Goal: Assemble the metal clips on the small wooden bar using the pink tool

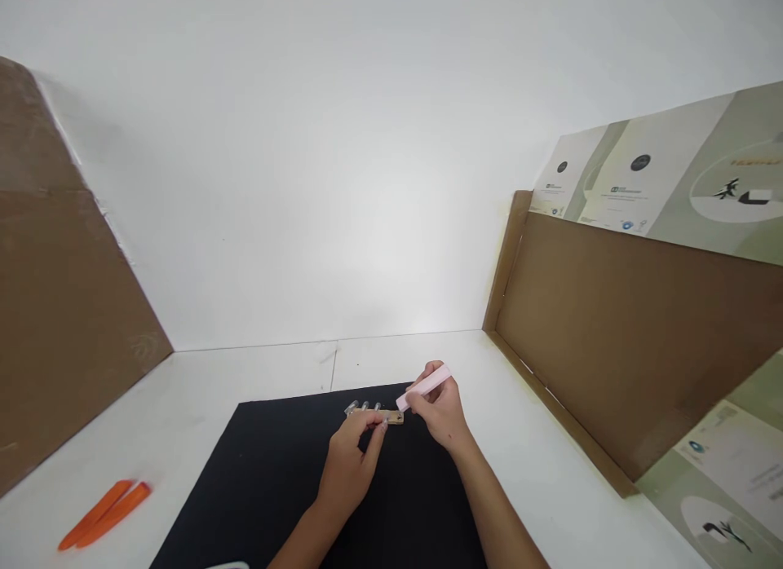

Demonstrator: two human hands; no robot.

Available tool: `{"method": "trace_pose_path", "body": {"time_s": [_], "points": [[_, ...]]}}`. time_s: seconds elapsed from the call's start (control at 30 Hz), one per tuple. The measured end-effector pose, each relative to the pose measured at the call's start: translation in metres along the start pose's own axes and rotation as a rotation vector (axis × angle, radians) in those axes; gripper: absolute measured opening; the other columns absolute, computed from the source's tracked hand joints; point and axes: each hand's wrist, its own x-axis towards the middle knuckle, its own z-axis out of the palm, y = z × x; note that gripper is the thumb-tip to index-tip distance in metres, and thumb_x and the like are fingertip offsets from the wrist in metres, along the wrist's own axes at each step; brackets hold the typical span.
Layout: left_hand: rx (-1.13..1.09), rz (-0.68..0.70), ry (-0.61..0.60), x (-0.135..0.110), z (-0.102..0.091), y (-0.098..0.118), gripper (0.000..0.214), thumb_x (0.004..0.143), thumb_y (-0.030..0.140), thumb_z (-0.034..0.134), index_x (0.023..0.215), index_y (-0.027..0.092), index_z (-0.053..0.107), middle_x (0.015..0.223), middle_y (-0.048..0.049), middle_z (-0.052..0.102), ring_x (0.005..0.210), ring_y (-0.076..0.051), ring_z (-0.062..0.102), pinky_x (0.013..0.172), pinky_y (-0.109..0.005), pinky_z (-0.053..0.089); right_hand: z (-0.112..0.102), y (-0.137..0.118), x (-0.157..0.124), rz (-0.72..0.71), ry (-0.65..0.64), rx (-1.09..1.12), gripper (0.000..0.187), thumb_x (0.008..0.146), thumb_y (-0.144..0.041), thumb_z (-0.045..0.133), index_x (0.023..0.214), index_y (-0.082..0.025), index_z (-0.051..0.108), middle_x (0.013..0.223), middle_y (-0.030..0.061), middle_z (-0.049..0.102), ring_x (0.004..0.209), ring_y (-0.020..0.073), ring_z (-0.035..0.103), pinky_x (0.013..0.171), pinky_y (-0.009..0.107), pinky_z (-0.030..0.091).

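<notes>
My right hand [441,410] is closed around a pale pink, straight-sided bar [426,386]. Its lower left end points down towards the end of a small light-brown wooden strip [396,417]; I cannot tell whether the two touch. Fingers and thumb of my left hand [351,463] pinch that strip near its middle and cover part of it. Several clear, shiny tube-like pieces [365,406] stand along the strip's far side. A black mat [275,463] lies beneath both hands.
Two orange flat strips [103,516] lie on the white tabletop [177,434] at the left. Cardboard panels stand on the left [67,292] and right [630,333], with a white wall [306,186] behind. Part of a white object [229,566] shows at the bottom edge.
</notes>
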Motion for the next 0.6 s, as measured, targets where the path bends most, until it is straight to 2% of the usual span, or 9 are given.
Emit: {"method": "trace_pose_path", "body": {"time_s": [0.23, 0.3, 0.5, 0.6], "points": [[0.023, 0.015, -0.010, 0.0003, -0.0007, 0.0012, 0.014, 0.093, 0.027, 0.051, 0.096, 0.025, 0.065, 0.092, -0.0020, 0.070, 0.086, -0.018, 0.065, 0.078, -0.031, 0.052, -0.0002, -0.0028, -0.0028, 0.062, -0.216, 0.122, 0.040, 0.065, -0.009, 0.066, 0.090, -0.024, 0.038, 0.067, -0.0065, 0.063, 0.048, 0.0098, 0.053, 0.046, 0.020, 0.042], [0.031, 0.013, -0.009, 0.0002, -0.0007, 0.0021, 0.015, 0.093, 0.027, 0.051, 0.095, 0.025, 0.065, 0.093, -0.0022, 0.070, 0.087, -0.018, 0.066, 0.078, -0.031, 0.052, -0.0001, -0.0027, -0.0024, 0.051, -0.197, 0.133, 0.040, 0.066, -0.011, 0.066, 0.091, -0.025, 0.038, 0.068, -0.0063, 0.064, 0.048, 0.0099, 0.053, 0.046, 0.021, 0.042], [0.041, 0.048, 0.013, -0.0002, -0.0003, 0.0030, 0.015, 0.093, 0.027, 0.051, 0.095, 0.024, 0.065, 0.094, -0.0045, 0.071, 0.088, -0.019, 0.067, 0.079, -0.033, 0.054, -0.0028, -0.0036, 0.0005, -0.008, 0.016, 0.023, 0.038, 0.068, -0.013, 0.067, 0.089, -0.024, 0.038, 0.067, -0.0068, 0.062, 0.053, 0.0113, 0.055, 0.050, 0.022, 0.044], [0.043, 0.057, 0.021, -0.0001, -0.0004, 0.0032, 0.014, 0.092, 0.026, 0.052, 0.095, 0.023, 0.065, 0.093, -0.0047, 0.071, 0.087, -0.019, 0.067, 0.078, -0.033, 0.054, -0.0054, -0.0047, 0.0017, -0.022, 0.029, -0.004, 0.037, 0.068, -0.012, 0.067, 0.089, -0.024, 0.038, 0.065, -0.0078, 0.060, 0.052, 0.0103, 0.053, 0.051, 0.022, 0.044]]}}
